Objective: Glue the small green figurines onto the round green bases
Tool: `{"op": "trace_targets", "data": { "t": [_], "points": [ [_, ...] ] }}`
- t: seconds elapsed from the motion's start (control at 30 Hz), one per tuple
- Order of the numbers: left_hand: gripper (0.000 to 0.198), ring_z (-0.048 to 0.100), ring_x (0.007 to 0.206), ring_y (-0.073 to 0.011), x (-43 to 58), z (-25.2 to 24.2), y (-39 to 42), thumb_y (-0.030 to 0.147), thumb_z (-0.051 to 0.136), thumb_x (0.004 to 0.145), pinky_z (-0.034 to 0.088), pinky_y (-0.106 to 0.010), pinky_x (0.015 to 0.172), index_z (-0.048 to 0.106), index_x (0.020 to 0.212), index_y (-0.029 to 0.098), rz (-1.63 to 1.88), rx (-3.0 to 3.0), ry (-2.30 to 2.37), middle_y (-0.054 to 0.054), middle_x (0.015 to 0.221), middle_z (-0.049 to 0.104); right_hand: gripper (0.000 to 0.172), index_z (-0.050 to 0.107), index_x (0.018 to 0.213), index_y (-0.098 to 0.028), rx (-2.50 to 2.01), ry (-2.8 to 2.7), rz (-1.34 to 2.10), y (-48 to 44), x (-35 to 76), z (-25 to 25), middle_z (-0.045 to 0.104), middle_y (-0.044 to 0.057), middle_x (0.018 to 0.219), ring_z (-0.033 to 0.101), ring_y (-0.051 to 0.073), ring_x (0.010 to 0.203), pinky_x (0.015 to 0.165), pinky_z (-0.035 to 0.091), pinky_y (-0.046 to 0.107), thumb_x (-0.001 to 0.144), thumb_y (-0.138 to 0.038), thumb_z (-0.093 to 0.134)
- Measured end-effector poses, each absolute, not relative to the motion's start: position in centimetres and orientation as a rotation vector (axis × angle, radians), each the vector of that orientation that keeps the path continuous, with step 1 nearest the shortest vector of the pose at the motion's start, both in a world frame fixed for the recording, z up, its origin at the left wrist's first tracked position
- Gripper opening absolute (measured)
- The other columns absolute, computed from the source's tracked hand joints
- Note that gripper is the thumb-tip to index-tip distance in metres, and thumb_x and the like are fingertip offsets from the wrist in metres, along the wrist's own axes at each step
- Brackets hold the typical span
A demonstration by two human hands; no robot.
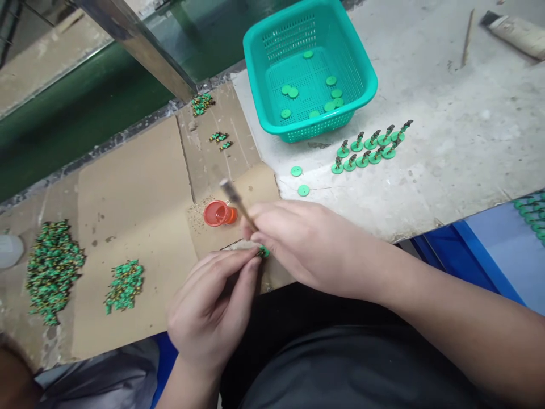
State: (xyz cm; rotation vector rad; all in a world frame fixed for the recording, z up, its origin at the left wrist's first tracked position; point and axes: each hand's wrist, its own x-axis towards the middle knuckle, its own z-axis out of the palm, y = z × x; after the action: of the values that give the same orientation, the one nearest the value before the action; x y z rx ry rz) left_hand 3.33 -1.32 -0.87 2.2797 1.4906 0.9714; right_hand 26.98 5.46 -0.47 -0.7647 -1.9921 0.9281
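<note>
The left hand (208,309) pinches a green base (264,251) steady, close by the right hand (310,244) holding a thin stick (235,200).

That teal basket (310,68) is moulded plastic with a bit of a sheen, and the green discs (304,190) look like smooth, shiny plastic too. The orange cup (218,213) is glossy plastic, the brown cardboard (131,187) is matt and scuffed, and the table (460,130) is rough, chalky, concrete-looking stuff.
</note>
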Motion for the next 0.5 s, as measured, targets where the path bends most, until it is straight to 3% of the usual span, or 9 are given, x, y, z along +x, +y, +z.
{"op": "trace_targets", "data": {
  "t": [0.1, 0.27, 0.5],
  "points": [
    [0.033, 0.084, 0.101, -0.0212, 3.2, -1.0, -1.4, 0.009, 0.083, 0.105, 0.067, -0.042, 0.096, 0.085, 0.129, 0.032, 0.965, 2.253, 1.486, -0.002, 0.117, 0.089, 0.022, 0.067, 0.12, -0.022, -0.752, -1.88, 0.882, 5.1, 27.4, -0.5, 0.083, 0.008, 0.126, 0.08, 0.022, 0.12, 0.106, 0.064, 0.036, 0.12, -0.008, 0.049],
    [0.031, 0.083, 0.098, -0.019, 3.3, -1.2, -1.5, 0.01, 0.085, 0.103, 0.067, -0.038, 0.093, 0.086, 0.126, 0.031, 0.989, 2.263, 1.512, 0.0, 0.114, 0.089, 0.02, 0.068, 0.119, -0.022, -0.692, -1.938, 0.951, 4.7, 27.5, -1.2, 0.084, 0.007, 0.124, 0.081, 0.022, 0.116, 0.102, 0.066, 0.036, 0.12, -0.01, 0.052],
    [0.031, 0.084, 0.099, -0.0208, 3.1, -1.3, -1.6, 0.01, 0.084, 0.104, 0.067, -0.04, 0.095, 0.086, 0.125, 0.032, 0.993, 2.266, 1.506, -0.001, 0.113, 0.088, 0.023, 0.069, 0.124, -0.022, -0.658, -1.978, 0.97, 4.7, 27.4, -1.5, 0.086, 0.009, 0.129, 0.081, 0.024, 0.123, 0.107, 0.067, 0.04, 0.12, -0.008, 0.052]
  ]
}}
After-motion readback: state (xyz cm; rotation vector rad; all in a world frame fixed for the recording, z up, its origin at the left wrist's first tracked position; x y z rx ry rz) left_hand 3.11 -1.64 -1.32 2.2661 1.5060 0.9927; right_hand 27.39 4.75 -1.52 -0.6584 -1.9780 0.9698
